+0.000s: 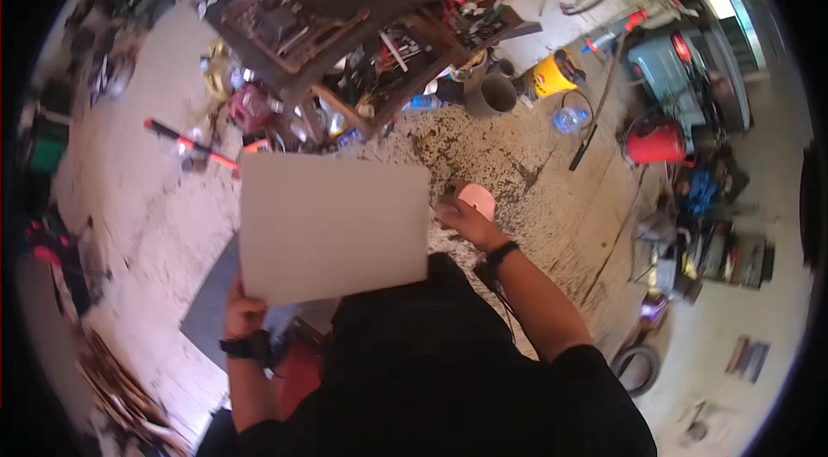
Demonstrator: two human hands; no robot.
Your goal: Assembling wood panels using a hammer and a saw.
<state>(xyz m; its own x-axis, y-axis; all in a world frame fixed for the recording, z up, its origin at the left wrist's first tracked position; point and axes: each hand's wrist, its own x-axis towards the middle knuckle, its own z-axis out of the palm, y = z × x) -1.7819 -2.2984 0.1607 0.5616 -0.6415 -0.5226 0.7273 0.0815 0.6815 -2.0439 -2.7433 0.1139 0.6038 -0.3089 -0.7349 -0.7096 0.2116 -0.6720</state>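
A large flat beige-grey board (336,228), rectangular and plain, is held up in front of me. My left hand (245,312) is closed on its lower left corner, the thumb lying over the face. Off the board's right edge, my right hand (468,222) is closed on a round pink disc (479,197) with a small brown piece beside it. The disc's exact kind is not clear. My right fingertips are partly hidden and a little blurred. Both wrists wear dark bands.
A cluttered workbench (285,69) with tools stands ahead. Near it on the stained floor are a grey bucket (492,97), a yellow container (556,75) and a water bottle (569,119). A red canister (655,144) stands at right. A dark flat sheet (207,310) lies at lower left.
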